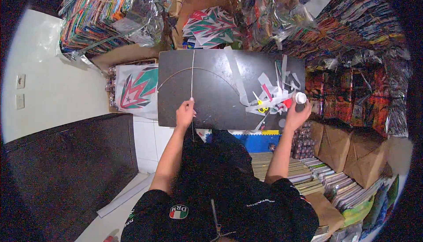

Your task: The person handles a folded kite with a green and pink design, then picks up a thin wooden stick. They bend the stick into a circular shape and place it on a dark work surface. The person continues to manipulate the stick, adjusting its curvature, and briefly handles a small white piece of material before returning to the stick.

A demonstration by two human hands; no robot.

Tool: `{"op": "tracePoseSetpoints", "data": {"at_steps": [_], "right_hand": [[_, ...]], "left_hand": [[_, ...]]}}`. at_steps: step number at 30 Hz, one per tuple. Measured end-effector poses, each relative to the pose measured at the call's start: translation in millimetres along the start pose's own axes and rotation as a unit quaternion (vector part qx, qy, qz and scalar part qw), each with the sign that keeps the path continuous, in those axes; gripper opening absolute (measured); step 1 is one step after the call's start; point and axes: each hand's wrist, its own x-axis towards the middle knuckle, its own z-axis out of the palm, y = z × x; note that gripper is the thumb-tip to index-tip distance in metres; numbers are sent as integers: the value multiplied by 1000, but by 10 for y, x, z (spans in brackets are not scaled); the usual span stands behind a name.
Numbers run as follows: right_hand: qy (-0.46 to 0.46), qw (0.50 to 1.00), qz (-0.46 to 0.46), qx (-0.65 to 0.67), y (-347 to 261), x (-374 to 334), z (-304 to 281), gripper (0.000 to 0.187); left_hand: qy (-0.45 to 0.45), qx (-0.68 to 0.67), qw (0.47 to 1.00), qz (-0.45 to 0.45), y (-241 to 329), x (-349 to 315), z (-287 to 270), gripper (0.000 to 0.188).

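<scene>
My left hand (186, 113) is at the near edge of a dark table (211, 98), fingers pinched on a thin pale stick (193, 72). The stick runs straight toward the far edge. Under it, a thin brown rod (205, 68) lies bent in an arc on the table. My right hand (298, 117), over the table's right end, has its fingers curled round a small white round thing (300, 97), like a spool or a small bottle; its exact kind is unclear. Beside that hand are yellow-handled scissors (262, 106) and scraps of white, red and green sheet (275, 94).
A printed white sheet (140, 87) in red, green and black lies left of the table. Similar sheets fill a cardboard box (178, 32) beyond it. Tall plastic-wrapped stacks (101, 15) stand at the back and right. A dark panel (70, 162) is at the near left.
</scene>
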Motion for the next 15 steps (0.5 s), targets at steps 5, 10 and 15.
{"op": "tracePoseSetpoints", "data": {"at_steps": [5,10,15], "right_hand": [[-222,947,92,212,-997,-415,103,77],[-356,873,48,330,-1718,-630,558,92],[-486,845,19,222,-1935,-718,979,87]], "left_hand": [[-4,-28,999,38,240,-42,-59,53],[-8,-49,997,53,167,-109,-187,55],[-28,-1,998,58,352,-242,-362,54]]}}
